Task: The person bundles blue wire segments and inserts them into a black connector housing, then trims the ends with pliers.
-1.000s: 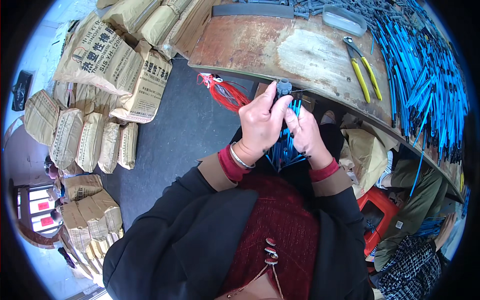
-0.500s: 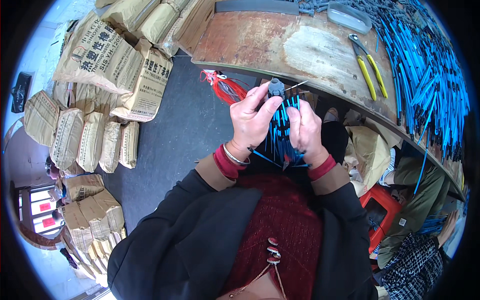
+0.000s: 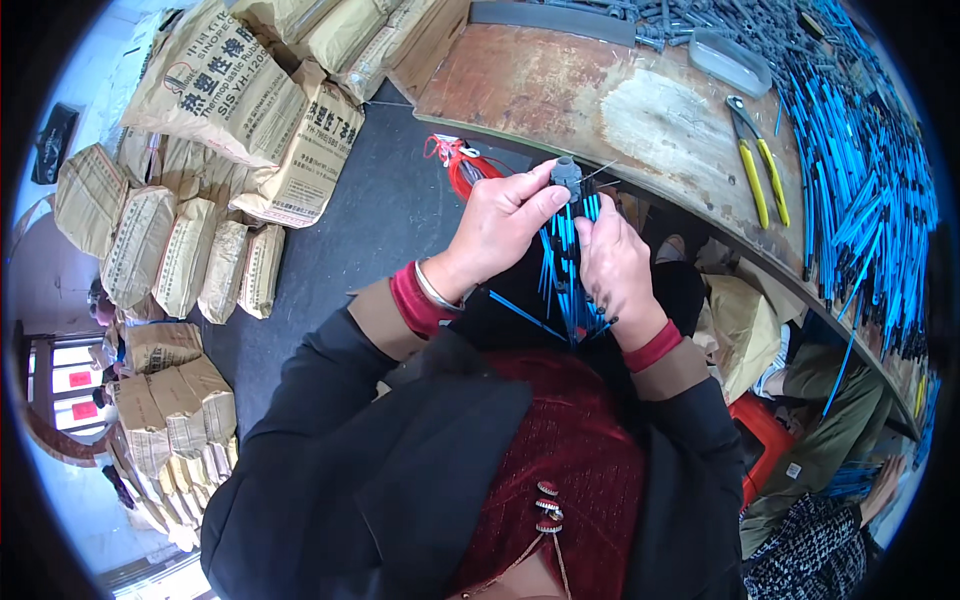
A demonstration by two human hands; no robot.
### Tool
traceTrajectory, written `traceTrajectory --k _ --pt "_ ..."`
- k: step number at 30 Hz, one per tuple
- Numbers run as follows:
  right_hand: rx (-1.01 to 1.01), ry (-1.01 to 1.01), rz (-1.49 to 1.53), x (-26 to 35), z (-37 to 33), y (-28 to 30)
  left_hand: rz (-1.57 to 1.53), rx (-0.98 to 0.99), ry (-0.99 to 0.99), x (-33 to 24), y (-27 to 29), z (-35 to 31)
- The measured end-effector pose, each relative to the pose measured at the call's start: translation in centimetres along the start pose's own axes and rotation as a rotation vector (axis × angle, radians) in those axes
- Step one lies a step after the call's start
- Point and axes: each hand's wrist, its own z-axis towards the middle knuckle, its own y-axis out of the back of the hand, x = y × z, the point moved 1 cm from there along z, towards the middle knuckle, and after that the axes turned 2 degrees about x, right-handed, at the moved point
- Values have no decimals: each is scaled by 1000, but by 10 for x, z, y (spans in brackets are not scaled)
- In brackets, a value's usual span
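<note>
My left hand point(image 3: 500, 222) is closed around a dark grey, ribbed plastic fitting point(image 3: 566, 173) with a round open top, thumb pressed on its front. From its underside hangs a cluster of thin blue rods with black ends point(image 3: 567, 285), spreading down over my lap. Beside them on the right, my right hand point(image 3: 615, 265) is closed, thumb and fingers pinching at the upper ends of the rods just below the fitting. Which rod it grips is partly hidden by the fingers. A thin dark spike sticks out from the fitting toward the right.
Along the far side runs a worn wooden bench point(image 3: 520, 75) with yellow-handled pliers point(image 3: 757, 170), a clear plastic tray point(image 3: 730, 62) and a heap of blue rods point(image 3: 860, 180). Red cord point(image 3: 462, 172) hangs by its corner. Paper sacks point(image 3: 215, 95) stand left; a co-worker's hand point(image 3: 882, 490) is at right.
The whole view has shifted, so the bench sits further right and lower. My hands keep nearly the same hold on the fitting and rods; my right hand has tilted slightly.
</note>
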Motion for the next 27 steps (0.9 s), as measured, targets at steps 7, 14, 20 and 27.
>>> traceTrajectory --k 7,14,20,27 --pt "43 4 -221 9 -10 2 -87 151 151 -13 5 4" --pt "48 -35 -125 17 -14 2 -6 127 152 -16 -3 -7" --pt "48 -40 280 11 -10 15 -184 -29 82 -19 -10 -18" --pt "214 -59 459 5 -4 19 -295 99 38 0 1 -14"
